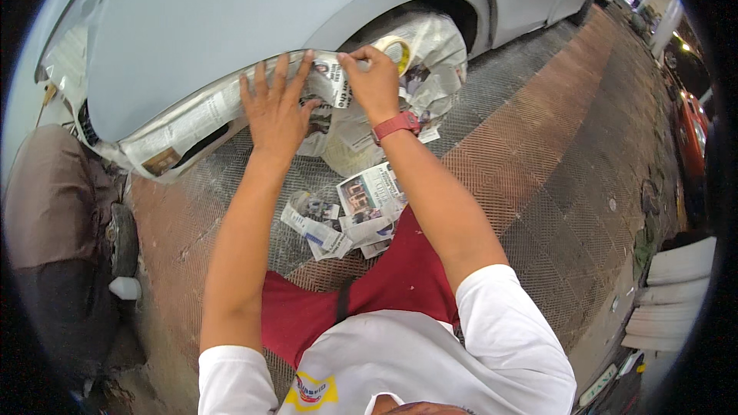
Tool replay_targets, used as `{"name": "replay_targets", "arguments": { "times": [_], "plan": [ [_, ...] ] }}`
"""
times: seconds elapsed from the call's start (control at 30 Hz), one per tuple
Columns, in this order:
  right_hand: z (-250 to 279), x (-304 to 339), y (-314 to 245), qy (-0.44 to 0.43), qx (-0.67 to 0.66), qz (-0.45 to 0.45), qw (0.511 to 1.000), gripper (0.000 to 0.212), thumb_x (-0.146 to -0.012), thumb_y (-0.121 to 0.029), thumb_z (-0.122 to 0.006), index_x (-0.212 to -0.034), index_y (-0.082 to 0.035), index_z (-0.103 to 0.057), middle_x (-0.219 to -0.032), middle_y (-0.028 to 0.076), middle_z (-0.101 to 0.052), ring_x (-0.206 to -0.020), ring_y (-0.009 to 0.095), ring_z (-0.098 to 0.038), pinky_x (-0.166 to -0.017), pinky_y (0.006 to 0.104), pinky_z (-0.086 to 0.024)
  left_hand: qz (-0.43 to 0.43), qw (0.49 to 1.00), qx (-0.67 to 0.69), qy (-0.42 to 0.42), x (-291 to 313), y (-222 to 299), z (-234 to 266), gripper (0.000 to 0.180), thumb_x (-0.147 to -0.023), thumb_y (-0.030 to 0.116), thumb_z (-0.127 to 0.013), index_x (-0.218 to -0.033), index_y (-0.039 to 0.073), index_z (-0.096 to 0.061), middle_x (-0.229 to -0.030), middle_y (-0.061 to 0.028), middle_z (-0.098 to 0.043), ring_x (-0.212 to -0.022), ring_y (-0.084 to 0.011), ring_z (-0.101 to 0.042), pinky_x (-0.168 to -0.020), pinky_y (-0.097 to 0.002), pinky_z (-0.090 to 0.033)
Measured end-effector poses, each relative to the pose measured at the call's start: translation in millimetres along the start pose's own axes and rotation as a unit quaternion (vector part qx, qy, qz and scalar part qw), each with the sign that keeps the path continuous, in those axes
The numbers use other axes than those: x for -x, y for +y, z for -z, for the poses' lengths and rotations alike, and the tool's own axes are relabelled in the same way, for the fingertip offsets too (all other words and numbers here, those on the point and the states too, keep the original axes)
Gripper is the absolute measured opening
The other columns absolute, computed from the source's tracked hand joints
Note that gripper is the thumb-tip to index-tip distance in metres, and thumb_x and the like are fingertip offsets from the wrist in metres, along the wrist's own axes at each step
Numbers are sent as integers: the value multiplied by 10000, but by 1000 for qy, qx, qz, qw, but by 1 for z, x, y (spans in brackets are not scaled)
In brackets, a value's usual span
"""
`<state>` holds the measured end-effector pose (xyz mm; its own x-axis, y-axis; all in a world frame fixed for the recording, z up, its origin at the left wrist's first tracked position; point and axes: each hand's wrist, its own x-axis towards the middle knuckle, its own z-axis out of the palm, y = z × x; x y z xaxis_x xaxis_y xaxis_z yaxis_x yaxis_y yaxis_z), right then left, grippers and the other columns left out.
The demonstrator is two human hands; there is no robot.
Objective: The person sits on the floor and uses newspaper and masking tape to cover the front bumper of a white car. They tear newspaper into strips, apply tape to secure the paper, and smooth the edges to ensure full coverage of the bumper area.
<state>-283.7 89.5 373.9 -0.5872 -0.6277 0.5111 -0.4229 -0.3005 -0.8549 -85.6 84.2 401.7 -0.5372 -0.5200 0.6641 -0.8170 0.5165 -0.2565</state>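
Note:
My left hand (275,111) lies with fingers spread on a newspaper sheet (327,81), its fingertips along the top edge of the car bumper (223,138). Thumb and fingers of my right hand (373,81), which has a red wristwatch (398,126), pinch together at that sheet's upper edge. Right beside its knuckles is a masking tape roll (399,55) with a yellow core; whether the hand also holds it, I cannot tell. More newspaper covers the bumper to the left. Crumpled newspaper and plastic sheeting (442,46) drape over the wheel, hiding it.
The grey car body panel (200,23) rises in front of me. Loose newspaper sheets (361,207) lie on the ridged floor (530,146) between my knees. Close on the left is another person's leg (58,200), near a small wheel (121,240). Pale stacked panels (669,292) stand at right.

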Motion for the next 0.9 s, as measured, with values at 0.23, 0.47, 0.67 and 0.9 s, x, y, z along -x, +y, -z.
{"name": "replay_targets", "arguments": {
  "times": [0.23, 0.47, 0.67, 0.9],
  "plan": [
    [-3, -1, -2, -21, 45, -45, 998, 324, -903, -316, -866, -926, 1, -808, -837, 166, -791, -761, 260, -745, -758, 377, -564, 5, 1000, -9, -24, 0, 0, 0, 975, -867, 531, -840, -1701, 440, -343, -1650, -8, -407, -1520, -349, -354, -1263, -687, -267],
    [-15, -10, 9, -35, 34, -34, 998, 318, -903, -303, -861, -943, 10, -818, -842, 163, -795, -766, 251, -747, -764, 367, -571, 10, 999, 1, -33, 0, 2, 0, 983, -852, 460, -867, -1699, 425, -369, -1645, -44, -435, -1502, -404, -395, -1258, -679, -253],
    [-27, -17, 17, -73, -26, -84, 993, 331, -870, -296, -853, -947, 24, -814, -849, 209, -782, -783, 320, -759, -780, 409, -579, 9, 999, -18, -49, -1, 2, 0, 985, -889, 507, -831, -1718, 422, -306, -1666, -30, -387, -1524, -366, -348, -1274, -696, -228],
    [-44, -20, 24, -71, -119, -101, 985, 291, -861, -175, -833, -952, 97, -783, -898, 201, -796, -821, 292, -754, -781, 396, -578, 14, 999, -21, -38, -1, 2, -1, 966, -852, 486, -863, -1693, 412, -392, -1672, -55, -432, -1527, -382, -385, -1274, -662, -257]
  ]
}}
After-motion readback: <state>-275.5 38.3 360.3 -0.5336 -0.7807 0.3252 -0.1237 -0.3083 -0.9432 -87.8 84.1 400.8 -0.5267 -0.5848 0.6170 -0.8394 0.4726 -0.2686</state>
